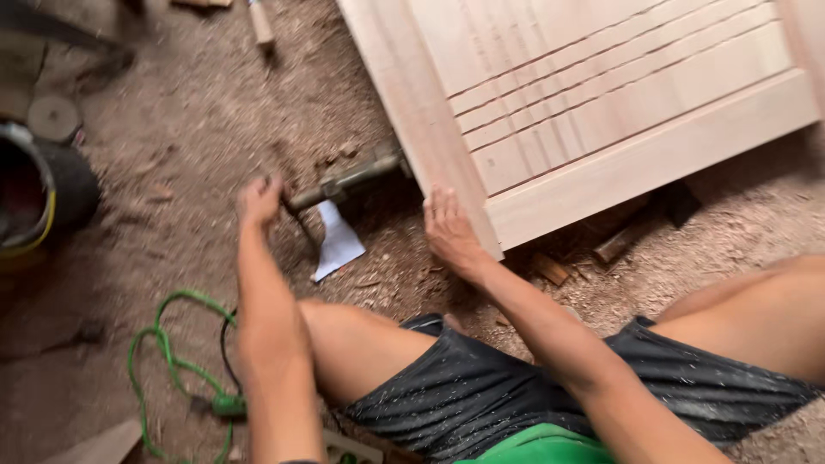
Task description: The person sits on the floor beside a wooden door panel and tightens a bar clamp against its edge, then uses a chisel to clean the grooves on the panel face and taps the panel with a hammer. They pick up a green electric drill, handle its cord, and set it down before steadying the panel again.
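on the sawdust-covered ground, a person sits with bare legs spread, wearing dark shorts [481,387] speckled with wood dust. the left hand [260,202] is closed around the end of a greenish metal tool [348,180], a long handle-like bar that runs from the fist up and to the right until its far end meets the lower edge of a pale wooden door [601,112]. the picture is blurred, so what kind of tool it is cannot be told. the right hand [449,232] lies open with the fingers stretched out, its palm flat against the near corner of the door's frame, gripping nothing.

the door lies tilted across the upper right of the view, with a plain frame and a panel cut with several parallel grooves. just below the tool, between the two hands, a small white scrap of paper [339,245] lies on the ground. a few short wood offcuts [550,268] lie in the shadow under the door's lower edge, just right of the right hand.

beside the left forearm, a green cord [168,352] loops over the ground, with a black cable beside it. at the far left edge stands a dark round container [39,193] with a yellow rim, well apart from both hands.
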